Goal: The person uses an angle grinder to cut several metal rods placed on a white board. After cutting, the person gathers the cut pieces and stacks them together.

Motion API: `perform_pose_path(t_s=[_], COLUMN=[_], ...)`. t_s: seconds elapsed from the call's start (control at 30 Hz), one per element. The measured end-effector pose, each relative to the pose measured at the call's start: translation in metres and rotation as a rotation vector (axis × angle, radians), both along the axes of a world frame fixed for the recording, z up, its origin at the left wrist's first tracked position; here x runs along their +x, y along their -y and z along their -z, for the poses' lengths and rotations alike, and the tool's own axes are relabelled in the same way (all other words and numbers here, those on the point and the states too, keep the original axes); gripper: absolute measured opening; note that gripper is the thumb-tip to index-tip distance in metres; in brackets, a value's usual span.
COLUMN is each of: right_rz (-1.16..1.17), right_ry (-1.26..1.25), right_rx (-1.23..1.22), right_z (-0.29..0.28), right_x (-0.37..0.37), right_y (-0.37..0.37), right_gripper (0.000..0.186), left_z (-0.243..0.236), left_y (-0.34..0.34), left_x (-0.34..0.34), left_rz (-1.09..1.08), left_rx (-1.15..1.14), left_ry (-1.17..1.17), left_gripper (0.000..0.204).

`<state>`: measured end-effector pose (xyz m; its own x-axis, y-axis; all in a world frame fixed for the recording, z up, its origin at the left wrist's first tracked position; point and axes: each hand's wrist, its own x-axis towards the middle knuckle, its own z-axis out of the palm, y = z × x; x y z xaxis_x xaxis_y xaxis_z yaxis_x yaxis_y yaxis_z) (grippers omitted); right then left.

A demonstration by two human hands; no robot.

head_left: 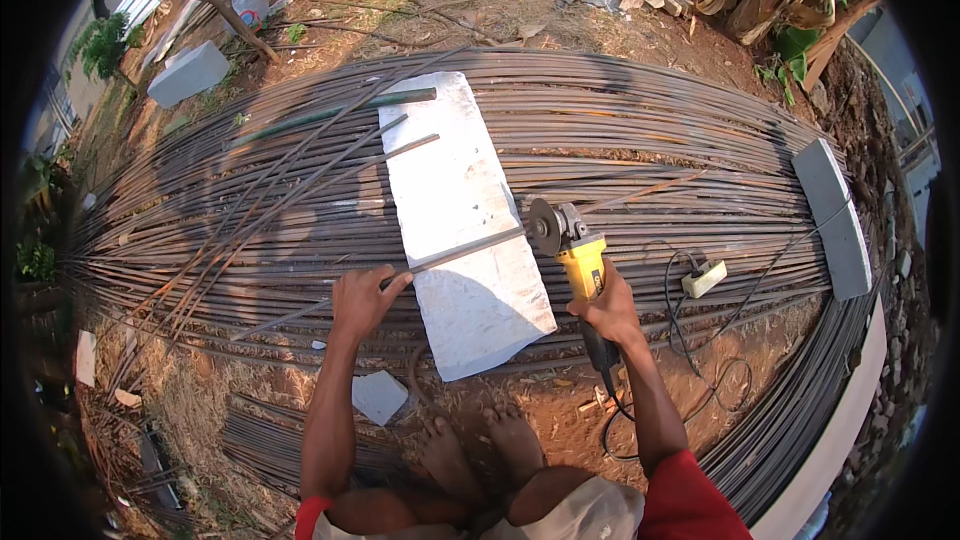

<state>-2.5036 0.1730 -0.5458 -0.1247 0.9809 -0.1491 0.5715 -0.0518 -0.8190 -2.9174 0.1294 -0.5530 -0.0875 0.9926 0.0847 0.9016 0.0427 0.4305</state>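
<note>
My left hand (366, 302) is closed around a steel rebar rod (468, 249), which lies slantwise across a white slab (455, 180). In my right hand (611, 310) is a yellow angle grinder (583, 266), gripped by its body. Its cutting disc (546, 227) stands at the rod's right end, just past the slab's edge; I cannot tell whether disc and rod touch. Farther up the slab rest the ends of a green pipe (400, 97) and a thinner rod (412, 148). The grinder's black cord (617, 403) trails down beside my right forearm.
Long rebar rods (640, 120) cover the ground under the slab. A pale power socket block (704, 279) lies on them at right, with looped cable. A grey block (832, 220) sits farther right, another block (188, 74) far left. A broken white piece (379, 397) lies near my bare feet.
</note>
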Motion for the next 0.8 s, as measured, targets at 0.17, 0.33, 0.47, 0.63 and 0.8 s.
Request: perform_pose_path(t_s=[0.17,0.33,0.47,0.63,0.8], right_rz=[0.008,-0.061,-0.065,-0.105,-0.114], right_ry=[-0.028,-0.074,-0.176,-0.195,0.004], right_rx=[-0.011,0.006,-0.026,0.045,0.056], right_z=[0.0,0.006,0.011,0.015,0.006], right_x=[-0.003,-0.013,0.004,-0.003,-0.007], right_y=[-0.004,-0.003,-0.002,-0.001,-0.011], right_gripper=[0.074,0.066,0.067,0.066,0.068], left_z=[-0.009,0.007,-0.01,0.01,0.014], left_y=[-0.005,0.006,-0.01,0.001,0.003], left_x=[0.003,-0.016,-0.003,-0.009,-0.009], left_rz=[-0.001,-0.002,0.05,0.016,0.009], left_rx=[-0.082,-0.025,-0.187,-0.133,-0.054], left_ry=[-0.047,-0.018,-0.014,0.005,0.006], left_gripper=[0.048,0.052,0.056,0.054,0.048])
